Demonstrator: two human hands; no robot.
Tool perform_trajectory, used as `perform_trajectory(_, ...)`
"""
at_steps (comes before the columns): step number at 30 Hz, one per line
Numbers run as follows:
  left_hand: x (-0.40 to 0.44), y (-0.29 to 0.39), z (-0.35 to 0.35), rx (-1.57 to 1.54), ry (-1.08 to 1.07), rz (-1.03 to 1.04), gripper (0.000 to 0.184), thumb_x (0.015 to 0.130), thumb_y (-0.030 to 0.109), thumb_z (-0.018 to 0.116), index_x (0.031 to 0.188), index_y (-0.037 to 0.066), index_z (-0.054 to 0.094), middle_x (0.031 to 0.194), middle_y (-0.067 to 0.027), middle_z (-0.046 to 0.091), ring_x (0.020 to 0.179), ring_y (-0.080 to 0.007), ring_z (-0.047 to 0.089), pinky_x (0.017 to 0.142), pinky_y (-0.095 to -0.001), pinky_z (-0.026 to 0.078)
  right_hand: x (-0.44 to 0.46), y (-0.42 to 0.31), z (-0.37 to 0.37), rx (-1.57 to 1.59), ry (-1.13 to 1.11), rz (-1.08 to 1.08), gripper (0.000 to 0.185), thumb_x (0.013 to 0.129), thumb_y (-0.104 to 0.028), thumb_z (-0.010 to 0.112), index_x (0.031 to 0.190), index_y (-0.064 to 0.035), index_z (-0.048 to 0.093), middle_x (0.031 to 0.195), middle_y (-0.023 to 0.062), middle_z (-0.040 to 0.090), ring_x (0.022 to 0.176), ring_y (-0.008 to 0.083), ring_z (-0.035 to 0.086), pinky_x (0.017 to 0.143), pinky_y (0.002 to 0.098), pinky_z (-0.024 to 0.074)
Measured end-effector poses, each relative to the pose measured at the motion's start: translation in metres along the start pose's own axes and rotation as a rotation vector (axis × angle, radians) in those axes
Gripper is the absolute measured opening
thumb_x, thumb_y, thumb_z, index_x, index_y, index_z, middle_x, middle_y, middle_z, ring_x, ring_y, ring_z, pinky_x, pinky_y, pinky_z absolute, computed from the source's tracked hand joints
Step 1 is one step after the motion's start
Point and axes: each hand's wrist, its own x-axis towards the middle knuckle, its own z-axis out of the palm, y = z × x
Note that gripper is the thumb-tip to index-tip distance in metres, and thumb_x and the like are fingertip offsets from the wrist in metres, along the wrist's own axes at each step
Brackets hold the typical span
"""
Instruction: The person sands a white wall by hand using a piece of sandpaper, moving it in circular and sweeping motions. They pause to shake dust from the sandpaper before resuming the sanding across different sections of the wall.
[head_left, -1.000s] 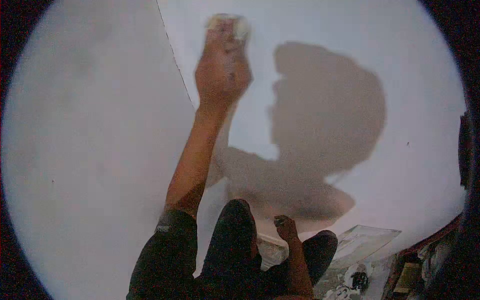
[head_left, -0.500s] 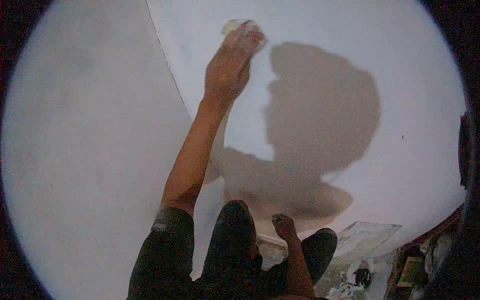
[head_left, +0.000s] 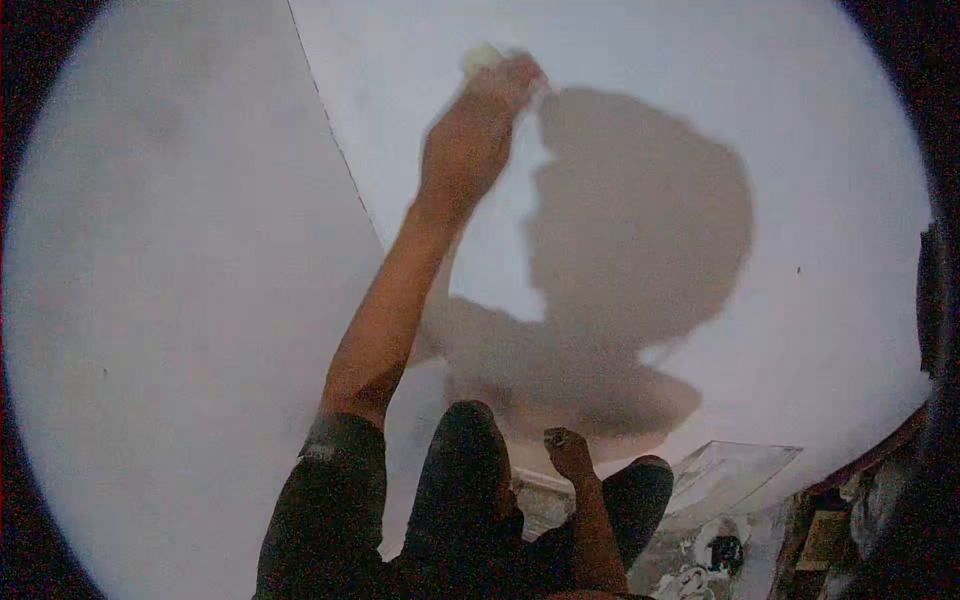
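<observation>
My left hand [head_left: 490, 105] is raised at the top middle, its fingers closed on a pale yellowish pad [head_left: 482, 58] held against the white wall [head_left: 840, 180]. Motion blurs the fingers and the pad. Low in the view, between my knees, my right hand [head_left: 568, 452] is curled closed. Whatever it may hold is too small and dark to make out. A large shadow [head_left: 640, 210] lies on the wall to the right of my left hand.
A thin dark line [head_left: 335, 140] runs down the wall left of my left forearm. My bent knees [head_left: 470, 430] are low in the middle. At the lower right are a flat pale panel [head_left: 735, 480], white scraps [head_left: 690, 582], a dark round item [head_left: 725, 552] and a yellowish block [head_left: 825, 540].
My left hand has moved to the right across the wall with the pad and tilted rightward. My right hand has stayed between my knees.
</observation>
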Motion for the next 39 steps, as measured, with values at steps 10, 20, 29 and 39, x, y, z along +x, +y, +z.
perform_trajectory(10,-0.167,0.078,0.023,0.289,-0.530,-0.165,0.046,0.096,0.007,0.045,0.141,0.004,0.041,0.139,-0.0172,0.050,0.127,-0.0322,0.050,0.112,-0.0415,0.036,0.004,-0.001,-0.013,0.067,0.010,0.088,0.023,0.090,-0.018,0.064,0.107,-0.0027,0.068,0.106,0.0167,0.069,0.095,0.0308,0.068,0.084,0.0387,0.0536)
perform_trajectory(20,-0.098,0.033,0.004,0.071,0.135,-0.378,0.043,0.091,0.000,0.055,0.134,0.000,0.051,0.137,-0.0140,0.054,0.126,-0.0339,0.052,0.109,-0.0484,0.040,-0.012,0.016,-0.009,0.060,0.037,-0.007,0.021,0.090,-0.018,0.063,0.104,-0.0025,0.069,0.104,0.0147,0.070,0.094,0.0303,0.068,0.082,0.0383,0.0540)
perform_trajectory(29,-0.183,0.040,0.011,0.070,-0.057,-0.363,0.042,0.094,-0.002,0.051,0.136,0.002,0.050,0.143,-0.0169,0.048,0.137,-0.0302,0.041,0.116,-0.0457,0.030,-0.004,0.009,-0.013,-0.033,0.034,-0.066,0.018,0.090,-0.016,0.061,0.100,-0.0021,0.068,0.096,0.0174,0.070,0.087,0.0324,0.068,0.078,0.0394,0.0539)
perform_trajectory(39,-0.193,0.104,0.031,0.019,-0.467,-0.533,0.044,0.094,-0.004,0.040,0.138,-0.006,0.044,0.144,-0.0182,0.046,0.135,-0.0316,0.043,0.116,-0.0425,0.030,-0.012,0.009,-0.007,-0.195,-0.010,-0.081,0.023,0.093,-0.022,0.059,0.104,-0.0040,0.069,0.101,0.0163,0.069,0.090,0.0341,0.066,0.082,0.0451,0.0519)
